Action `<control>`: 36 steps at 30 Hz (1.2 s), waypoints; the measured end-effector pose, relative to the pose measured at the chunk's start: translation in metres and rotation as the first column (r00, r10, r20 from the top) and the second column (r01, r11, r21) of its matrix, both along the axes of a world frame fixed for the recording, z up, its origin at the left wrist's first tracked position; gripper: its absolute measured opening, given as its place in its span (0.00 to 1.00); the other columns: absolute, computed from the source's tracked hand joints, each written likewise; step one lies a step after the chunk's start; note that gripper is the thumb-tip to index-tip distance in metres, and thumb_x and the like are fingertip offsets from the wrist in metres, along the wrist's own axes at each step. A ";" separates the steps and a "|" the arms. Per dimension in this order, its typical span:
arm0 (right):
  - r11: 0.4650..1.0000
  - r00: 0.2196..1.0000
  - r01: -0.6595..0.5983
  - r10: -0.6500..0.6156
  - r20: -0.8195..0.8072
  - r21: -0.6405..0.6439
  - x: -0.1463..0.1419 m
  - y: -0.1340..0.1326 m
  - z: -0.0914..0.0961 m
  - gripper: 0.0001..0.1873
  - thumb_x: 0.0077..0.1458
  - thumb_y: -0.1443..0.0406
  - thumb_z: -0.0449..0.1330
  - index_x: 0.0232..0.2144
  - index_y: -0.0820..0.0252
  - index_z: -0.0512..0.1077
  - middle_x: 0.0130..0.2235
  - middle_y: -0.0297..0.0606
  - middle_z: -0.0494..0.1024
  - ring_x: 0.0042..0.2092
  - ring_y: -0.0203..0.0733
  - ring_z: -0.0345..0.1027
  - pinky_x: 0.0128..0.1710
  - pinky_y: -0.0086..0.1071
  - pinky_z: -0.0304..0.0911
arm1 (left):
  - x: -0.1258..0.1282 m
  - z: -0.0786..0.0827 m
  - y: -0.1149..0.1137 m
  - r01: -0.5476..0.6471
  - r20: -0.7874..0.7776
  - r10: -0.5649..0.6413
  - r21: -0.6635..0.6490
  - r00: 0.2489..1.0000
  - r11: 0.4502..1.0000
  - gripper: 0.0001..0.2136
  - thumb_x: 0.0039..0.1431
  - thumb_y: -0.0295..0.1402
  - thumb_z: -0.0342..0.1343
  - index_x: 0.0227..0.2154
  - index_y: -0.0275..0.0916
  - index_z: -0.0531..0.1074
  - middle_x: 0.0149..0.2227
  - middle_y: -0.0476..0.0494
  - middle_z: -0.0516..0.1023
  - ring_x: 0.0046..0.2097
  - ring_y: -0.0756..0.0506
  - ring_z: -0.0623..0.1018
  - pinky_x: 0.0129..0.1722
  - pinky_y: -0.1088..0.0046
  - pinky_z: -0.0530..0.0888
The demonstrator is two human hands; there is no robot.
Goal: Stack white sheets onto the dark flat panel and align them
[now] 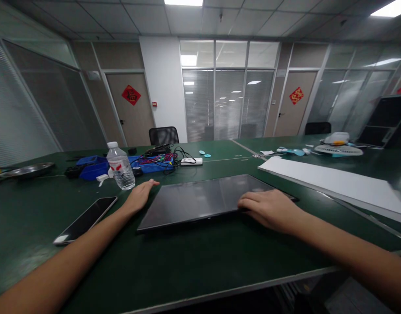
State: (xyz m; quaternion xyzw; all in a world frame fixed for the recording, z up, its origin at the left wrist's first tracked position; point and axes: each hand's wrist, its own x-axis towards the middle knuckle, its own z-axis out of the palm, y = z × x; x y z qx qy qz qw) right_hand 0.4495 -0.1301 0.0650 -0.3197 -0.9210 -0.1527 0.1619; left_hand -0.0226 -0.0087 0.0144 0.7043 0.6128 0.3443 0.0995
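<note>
A thin black flat screen panel (197, 198) lies face up in front of me, its glossy surface catching reflections. My right hand (272, 209) is closed around its near edge, right of the middle, with fingers bent over the rim; the thumb is hidden. Along the left side of the panel, my left hand (142, 195) rests with fingers stretched out toward the far left corner. Whether those fingertips touch the panel, I cannot tell. Left of my left forearm lies a smartphone (85, 220) with a dark screen. Just beyond that hand stands a clear water bottle (120, 168).
Blue trays (151, 165) with tangled wires sit behind the bottle, near a white power strip (191, 161). A long white board (331, 179) lies to the right. Farther off are a fan head (338, 149) and light-blue parts. A metal pan lid (30, 170) is at far left on the green table (193, 261).
</note>
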 end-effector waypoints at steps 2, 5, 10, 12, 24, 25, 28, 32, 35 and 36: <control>0.980 0.996 -0.077 0.084 0.026 -0.184 -0.015 0.007 0.000 0.15 0.64 0.55 0.60 0.49 0.52 0.77 0.48 0.38 0.82 0.43 0.44 0.78 0.40 0.35 0.70 | -0.005 0.002 0.000 0.009 -0.069 -0.009 0.007 0.998 1.000 0.32 0.66 0.57 0.40 0.49 0.39 0.80 0.59 0.35 0.78 0.62 0.34 0.75 0.64 0.52 0.66; 0.903 0.982 -0.181 0.189 -0.018 -0.390 -0.019 0.033 0.010 0.21 0.63 0.48 0.60 0.53 0.50 0.77 0.54 0.37 0.80 0.52 0.45 0.75 0.51 0.39 0.70 | -0.005 0.000 -0.003 0.068 -0.196 -0.064 0.012 0.978 0.998 0.28 0.63 0.56 0.47 0.49 0.40 0.81 0.62 0.35 0.75 0.63 0.33 0.73 0.65 0.53 0.66; 0.970 0.989 0.074 -0.101 -0.108 -0.230 0.041 0.126 0.004 0.20 0.65 0.52 0.57 0.51 0.55 0.77 0.54 0.43 0.79 0.54 0.49 0.73 0.55 0.47 0.68 | 0.002 -0.005 -0.008 0.116 -0.332 -0.141 -0.093 0.933 0.989 0.30 0.60 0.55 0.51 0.55 0.40 0.77 0.64 0.35 0.72 0.68 0.32 0.67 0.66 0.51 0.64; 0.951 0.949 0.285 -0.297 -0.101 -0.120 0.083 0.161 -0.013 0.22 0.62 0.55 0.59 0.54 0.58 0.76 0.56 0.48 0.77 0.56 0.53 0.71 0.57 0.50 0.66 | 0.002 -0.006 -0.009 0.123 -0.352 -0.156 -0.114 0.923 0.986 0.32 0.59 0.56 0.52 0.58 0.39 0.75 0.66 0.34 0.69 0.70 0.29 0.63 0.67 0.48 0.63; 0.480 0.495 0.844 -0.869 0.000 -0.241 0.168 0.192 -0.067 0.26 0.66 0.56 0.49 0.59 0.59 0.74 0.57 0.54 0.76 0.55 0.60 0.71 0.50 0.49 0.65 | 0.003 -0.002 -0.017 0.095 -0.469 -0.174 -0.187 0.866 0.978 0.34 0.63 0.57 0.46 0.65 0.41 0.69 0.70 0.33 0.61 0.69 0.26 0.62 0.67 0.41 0.59; 0.490 0.501 0.844 -0.865 -0.003 -0.220 0.163 0.191 -0.066 0.25 0.66 0.58 0.50 0.58 0.59 0.75 0.56 0.55 0.77 0.54 0.60 0.71 0.49 0.49 0.65 | 0.003 -0.003 -0.017 0.094 -0.471 -0.169 -0.179 0.866 0.979 0.34 0.63 0.57 0.46 0.65 0.41 0.69 0.70 0.33 0.61 0.69 0.26 0.62 0.67 0.42 0.59; 0.504 0.507 0.849 -0.862 -0.021 -0.161 0.149 0.184 -0.058 0.24 0.65 0.59 0.50 0.52 0.64 0.78 0.50 0.60 0.79 0.49 0.60 0.74 0.45 0.48 0.65 | 0.002 -0.007 -0.016 0.101 -0.477 -0.168 -0.162 0.863 0.982 0.34 0.64 0.56 0.46 0.65 0.38 0.68 0.70 0.32 0.61 0.70 0.28 0.62 0.69 0.45 0.56; 0.595 0.588 0.803 -0.794 -0.155 -0.001 0.123 0.168 -0.046 0.22 0.65 0.55 0.51 0.46 0.60 0.79 0.43 0.52 0.82 0.41 0.55 0.76 0.38 0.42 0.65 | 0.000 -0.010 -0.015 0.135 -0.484 -0.192 -0.150 0.853 0.979 0.34 0.66 0.54 0.43 0.64 0.36 0.68 0.69 0.32 0.64 0.71 0.32 0.62 0.71 0.47 0.52; 0.743 0.741 0.659 -0.614 -0.273 0.116 0.091 0.152 -0.041 0.18 0.64 0.55 0.53 0.43 0.56 0.79 0.41 0.44 0.83 0.38 0.51 0.76 0.35 0.38 0.64 | 0.000 -0.010 -0.015 0.131 -0.510 -0.198 -0.164 0.837 0.978 0.34 0.67 0.53 0.42 0.65 0.34 0.66 0.69 0.32 0.62 0.71 0.35 0.60 0.72 0.49 0.51; 0.806 0.796 0.580 -0.531 -0.289 0.115 0.078 0.145 -0.040 0.17 0.64 0.55 0.54 0.42 0.56 0.79 0.40 0.42 0.83 0.37 0.49 0.76 0.35 0.37 0.64 | 0.001 -0.010 -0.016 0.127 -0.520 -0.198 -0.170 0.831 0.977 0.34 0.67 0.53 0.41 0.66 0.33 0.66 0.70 0.31 0.62 0.71 0.35 0.60 0.72 0.49 0.50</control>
